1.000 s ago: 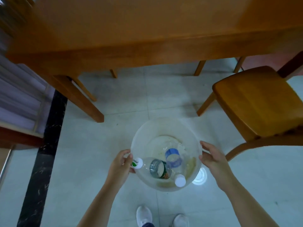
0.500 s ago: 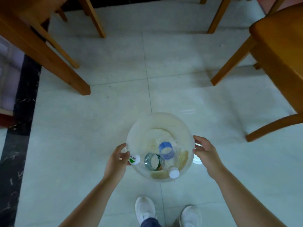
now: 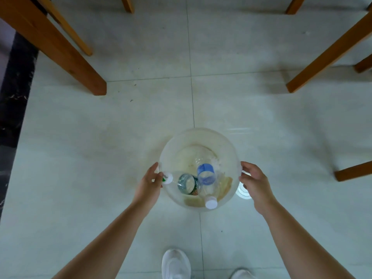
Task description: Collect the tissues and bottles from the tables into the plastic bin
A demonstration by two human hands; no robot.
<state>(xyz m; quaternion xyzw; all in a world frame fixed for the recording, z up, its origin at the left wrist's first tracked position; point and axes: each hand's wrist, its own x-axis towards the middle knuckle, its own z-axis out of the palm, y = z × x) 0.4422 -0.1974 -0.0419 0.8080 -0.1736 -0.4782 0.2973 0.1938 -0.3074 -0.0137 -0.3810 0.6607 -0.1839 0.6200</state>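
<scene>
A clear round plastic bin [image 3: 198, 137] is low over the tiled floor in front of my feet. Inside it lie a bottle with a blue label [image 3: 205, 174], a bottle with a green label [image 3: 186, 184] and two white caps, one [image 3: 211, 203] at the near wall and one [image 3: 167, 177] at the left rim. Something pale and crumpled [image 3: 214, 160] lies behind the bottles; whether it is a tissue is unclear. My left hand [image 3: 148, 188] grips the bin's left rim. On the opposite side my right hand [image 3: 254, 184] pinches the right rim.
A thick wooden table leg [image 3: 60, 51] slants down at the upper left, with a thinner leg behind it. Chair legs [image 3: 330, 51] stand at the upper right and right edge. A black marble strip [image 3: 14, 87] runs along the left. My white shoes [image 3: 175, 264] are below.
The view has tilted down, so the table top and chair seat have left the frame. The bin has gone lower toward the floor with both hands still at its rim.
</scene>
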